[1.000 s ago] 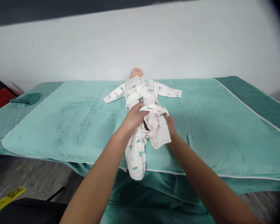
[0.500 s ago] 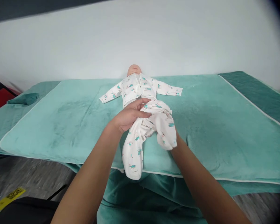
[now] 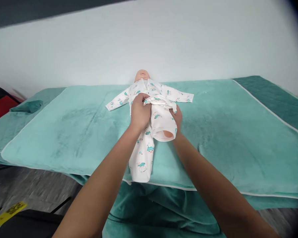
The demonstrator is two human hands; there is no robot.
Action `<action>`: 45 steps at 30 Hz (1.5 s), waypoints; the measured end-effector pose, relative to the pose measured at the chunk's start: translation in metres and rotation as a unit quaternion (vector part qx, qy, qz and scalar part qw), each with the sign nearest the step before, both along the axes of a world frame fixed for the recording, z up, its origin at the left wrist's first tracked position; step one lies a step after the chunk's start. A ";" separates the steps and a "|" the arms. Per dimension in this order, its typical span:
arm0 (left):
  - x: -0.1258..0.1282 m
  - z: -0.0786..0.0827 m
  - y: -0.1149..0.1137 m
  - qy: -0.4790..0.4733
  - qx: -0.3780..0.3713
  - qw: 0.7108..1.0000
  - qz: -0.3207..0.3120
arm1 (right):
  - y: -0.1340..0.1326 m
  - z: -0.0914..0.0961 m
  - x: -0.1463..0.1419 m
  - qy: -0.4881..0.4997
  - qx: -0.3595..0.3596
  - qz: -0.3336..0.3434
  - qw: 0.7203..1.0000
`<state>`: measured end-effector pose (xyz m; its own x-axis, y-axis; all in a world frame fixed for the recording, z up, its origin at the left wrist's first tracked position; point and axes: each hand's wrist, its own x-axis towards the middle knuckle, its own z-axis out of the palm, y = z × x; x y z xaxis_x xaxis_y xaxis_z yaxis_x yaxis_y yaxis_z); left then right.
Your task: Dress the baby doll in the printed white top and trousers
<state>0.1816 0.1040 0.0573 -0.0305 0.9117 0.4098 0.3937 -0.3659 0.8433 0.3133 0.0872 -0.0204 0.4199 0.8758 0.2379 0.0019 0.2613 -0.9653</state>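
Note:
A baby doll (image 3: 142, 75) lies on its back, head toward the wall, in a white printed jacket (image 3: 151, 87) with both sleeves spread out. Matching printed baby pants (image 3: 142, 162) cover its legs; one leg hangs toward the front edge, the other is raised with its cuff facing me and a bit of the doll's foot or leg inside. My left hand (image 3: 140, 112) is closed on the bunched waist of the pants. My right hand (image 3: 178, 119) grips the raised pant leg and waistband from the right side, its fingers partly hidden behind the cloth.
A teal plush cover (image 3: 238, 142) spreads over the bed, with its piped edge along the front. Behind it stands a white wall (image 3: 188, 39). At lower left are a black chair (image 3: 29, 224) and a yellow tag (image 3: 8, 215); a red and black object (image 3: 1, 107) is at far left.
Both hands have moved up toward the doll's waist, drawing the pants higher. The right-hand pant leg, crumpled before, is straighter and its cuff now opens toward me.

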 end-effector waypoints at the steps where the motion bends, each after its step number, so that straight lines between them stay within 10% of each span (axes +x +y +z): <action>1: -0.002 -0.001 0.004 -0.006 -0.005 1.000 0.009 | 0.005 0.002 0.000 0.001 0.004 -0.018 1.000; 9: -0.026 -0.013 0.012 -0.090 -0.047 0.992 -0.070 | 0.010 0.011 0.006 -0.041 0.034 -0.018 0.998; 13: -0.045 -0.032 -0.001 -0.217 -0.103 0.956 -0.170 | 0.001 0.042 0.018 -0.120 0.085 0.113 0.983; 17: -0.050 -0.050 -0.001 -0.313 -0.081 0.927 -0.189 | 0.015 0.091 0.005 -0.316 -0.014 0.329 0.890; 21: -0.051 -0.062 0.000 -0.339 -0.041 0.926 -0.159 | 0.034 0.099 -0.018 -0.368 -0.060 0.427 0.824; 31: -0.059 -0.067 -0.003 -0.310 -0.060 0.935 -0.160 | 0.024 0.078 -0.013 -0.321 -0.063 0.465 0.822; 45: -0.057 -0.063 -0.009 -0.314 -0.074 0.929 -0.183 | 0.026 0.065 -0.012 -0.170 -0.048 0.398 0.900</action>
